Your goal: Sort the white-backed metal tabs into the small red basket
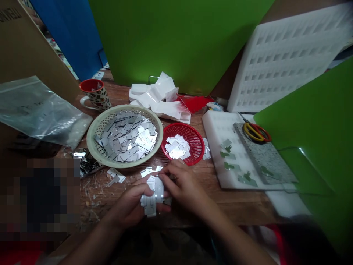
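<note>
My left hand (131, 206) grips a stack of small silver metal plates (152, 197) low over the wooden table (237, 204). My right hand (184, 184) pinches the top of the same stack from the right. Behind the hands a cream basket (93, 138) is full of several silver plates. Next to it a small red basket (193, 135) holds a smaller heap of plates. A few loose plates (116, 176) lie on the table to the left of my hands.
A white foam tray (217, 129) at the right carries green-taped pieces, a grey slab and yellow-handled scissors (255, 131). A red-rimmed mug (95, 95), crumpled white papers (158, 96), a plastic bag (35, 110) and green boards (179, 40) stand behind.
</note>
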`<state>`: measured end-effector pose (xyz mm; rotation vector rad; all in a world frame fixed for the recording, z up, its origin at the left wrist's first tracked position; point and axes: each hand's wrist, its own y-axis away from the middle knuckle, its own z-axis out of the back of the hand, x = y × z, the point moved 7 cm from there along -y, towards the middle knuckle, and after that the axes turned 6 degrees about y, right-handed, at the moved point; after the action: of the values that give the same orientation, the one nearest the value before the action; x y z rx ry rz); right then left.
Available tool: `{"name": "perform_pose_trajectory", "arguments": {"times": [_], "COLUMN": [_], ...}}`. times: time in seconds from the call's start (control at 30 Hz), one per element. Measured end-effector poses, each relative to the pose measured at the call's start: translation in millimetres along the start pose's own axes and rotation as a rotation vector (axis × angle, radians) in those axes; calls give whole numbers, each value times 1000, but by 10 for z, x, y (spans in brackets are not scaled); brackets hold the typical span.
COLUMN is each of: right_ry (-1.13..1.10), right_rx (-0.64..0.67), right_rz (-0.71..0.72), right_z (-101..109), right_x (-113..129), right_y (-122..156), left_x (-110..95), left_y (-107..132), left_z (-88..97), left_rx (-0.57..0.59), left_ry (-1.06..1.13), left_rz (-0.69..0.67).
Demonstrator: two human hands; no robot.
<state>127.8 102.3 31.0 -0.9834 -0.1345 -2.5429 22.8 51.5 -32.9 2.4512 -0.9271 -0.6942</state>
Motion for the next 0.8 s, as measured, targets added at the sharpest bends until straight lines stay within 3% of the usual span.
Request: {"name": "perform_pose_trajectory", "arguments": {"times": [0.2,0.3,0.57,0.8], "right_ry": [-604,-809,-678,-718], "right_rx": [90,175,195,173], "right_rz": [-250,-281,-296,-305], "right_z": [21,49,147,147], "right_x": [-179,-199,-343,-397], "right_y": [96,182,325,332], "left_x": [-22,-48,-58,-56], "left_y": [-20,-23,-4,15], "left_z": [15,4,-3,-43], "left_rx": [-3,-21,-109,-88], "left_ry": [-23,-110,-194,-206], "left_rz": [-2,-34,-58,-49]}}
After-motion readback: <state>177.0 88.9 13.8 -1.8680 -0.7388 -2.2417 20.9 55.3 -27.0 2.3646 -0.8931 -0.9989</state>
